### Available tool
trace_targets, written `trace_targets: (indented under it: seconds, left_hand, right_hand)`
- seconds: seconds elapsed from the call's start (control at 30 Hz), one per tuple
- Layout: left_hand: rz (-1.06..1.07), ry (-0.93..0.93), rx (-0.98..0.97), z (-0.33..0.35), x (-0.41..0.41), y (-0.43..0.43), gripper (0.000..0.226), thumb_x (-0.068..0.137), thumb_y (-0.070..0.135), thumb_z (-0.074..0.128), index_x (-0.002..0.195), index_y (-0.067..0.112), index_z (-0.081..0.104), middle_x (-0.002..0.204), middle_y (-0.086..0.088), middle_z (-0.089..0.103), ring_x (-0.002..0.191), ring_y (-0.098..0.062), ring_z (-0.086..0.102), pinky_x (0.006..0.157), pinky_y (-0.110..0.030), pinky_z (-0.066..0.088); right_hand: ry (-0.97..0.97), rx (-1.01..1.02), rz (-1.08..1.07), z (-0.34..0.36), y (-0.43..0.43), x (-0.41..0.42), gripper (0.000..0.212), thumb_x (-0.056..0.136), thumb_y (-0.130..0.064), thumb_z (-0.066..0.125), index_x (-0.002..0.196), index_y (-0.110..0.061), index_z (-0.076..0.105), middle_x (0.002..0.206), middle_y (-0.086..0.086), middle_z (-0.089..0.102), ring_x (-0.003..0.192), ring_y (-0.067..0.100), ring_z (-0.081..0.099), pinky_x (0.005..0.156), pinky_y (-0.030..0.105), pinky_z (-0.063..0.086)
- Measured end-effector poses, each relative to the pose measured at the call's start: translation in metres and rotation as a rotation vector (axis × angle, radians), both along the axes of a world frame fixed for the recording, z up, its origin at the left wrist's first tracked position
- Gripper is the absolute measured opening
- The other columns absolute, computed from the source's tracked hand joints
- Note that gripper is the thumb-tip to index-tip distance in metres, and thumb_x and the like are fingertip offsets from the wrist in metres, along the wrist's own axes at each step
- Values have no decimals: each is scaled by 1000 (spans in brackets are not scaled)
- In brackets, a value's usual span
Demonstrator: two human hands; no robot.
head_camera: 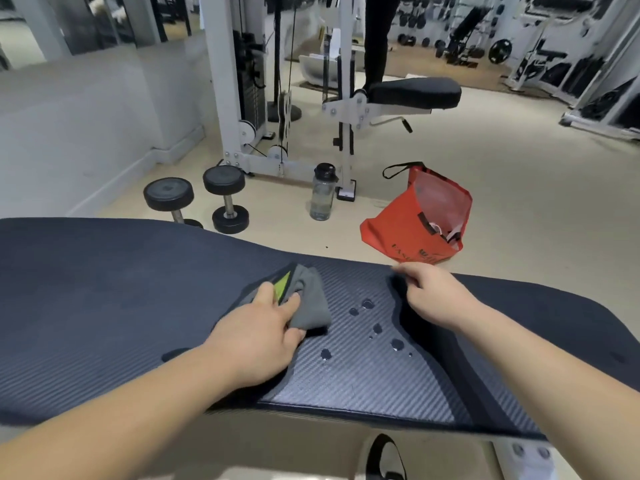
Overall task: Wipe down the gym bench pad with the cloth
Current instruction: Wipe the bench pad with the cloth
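Note:
The dark gym bench pad (121,299) stretches across the lower half of the head view, with a carbon-weave middle section. Several water drops (375,329) lie on that section. A grey cloth (311,299) with a lime-green tag rests bunched on the pad, left of the drops. My left hand (259,337) presses on the cloth and grips it with fingers curled around its near edge. My right hand (433,292) rests on the pad's far edge to the right of the drops, fingers loosely curled, holding nothing.
On the floor beyond the bench stand two black dumbbells (225,199), a clear water bottle (322,192) and a red bag (420,220). A white cable machine (242,98) with a black seat (414,93) stands behind them. My shoe (386,459) shows below the bench.

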State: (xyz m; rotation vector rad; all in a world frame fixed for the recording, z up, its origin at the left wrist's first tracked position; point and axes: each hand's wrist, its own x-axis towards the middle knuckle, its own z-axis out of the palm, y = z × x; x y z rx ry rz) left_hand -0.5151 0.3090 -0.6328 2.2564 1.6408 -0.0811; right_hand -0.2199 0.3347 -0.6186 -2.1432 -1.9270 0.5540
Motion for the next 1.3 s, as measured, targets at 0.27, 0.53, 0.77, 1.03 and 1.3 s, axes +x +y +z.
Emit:
trace_targets:
  seconds: [0.27, 0.53, 0.77, 1.03, 1.3]
  left_hand:
    - [213, -45, 54, -9, 52, 47, 53, 104, 47, 34, 154, 29, 33, 124, -7, 34, 112, -35, 56, 91, -42, 49]
    - [194, 64, 119, -8, 66, 80, 50, 103, 48, 35, 150, 31, 36, 130, -10, 39, 111, -39, 57, 92, -45, 51]
    - [-63, -48, 147, -11, 111, 23, 54, 100, 51, 43, 151, 34, 35, 124, -6, 38, 107, -39, 60, 92, -45, 52]
    - [28, 23, 165, -14, 125, 53, 53, 100, 50, 41, 150, 32, 35, 129, -10, 37, 113, -37, 57, 93, -45, 51]
    - [58, 28, 215, -18, 44, 32, 48, 100, 51, 43, 148, 44, 39, 123, -1, 40, 106, -30, 62, 85, -41, 52]
  right_hand:
    - [80, -30, 33, -2, 17, 20, 57, 88, -4, 45, 132, -31, 69, 140, -7, 67, 134, 20, 57, 112, 40, 47]
    - [81, -2, 82, -16, 14, 30, 46, 98, -14, 46, 135, -33, 66, 144, -7, 64, 133, 22, 57, 109, 38, 48]
    - [123, 1, 122, -25, 7, 45, 51, 98, -13, 48, 143, -32, 60, 150, -10, 60, 141, 16, 51, 118, 33, 39]
    - [136, 15, 112, -24, 10, 42, 46, 101, -14, 47, 144, -26, 60, 149, -5, 61, 140, 18, 52, 115, 29, 39]
    - [68, 95, 142, -22, 5, 28, 32, 99, -18, 48, 123, -21, 71, 129, -4, 67, 123, 22, 61, 104, 42, 51]
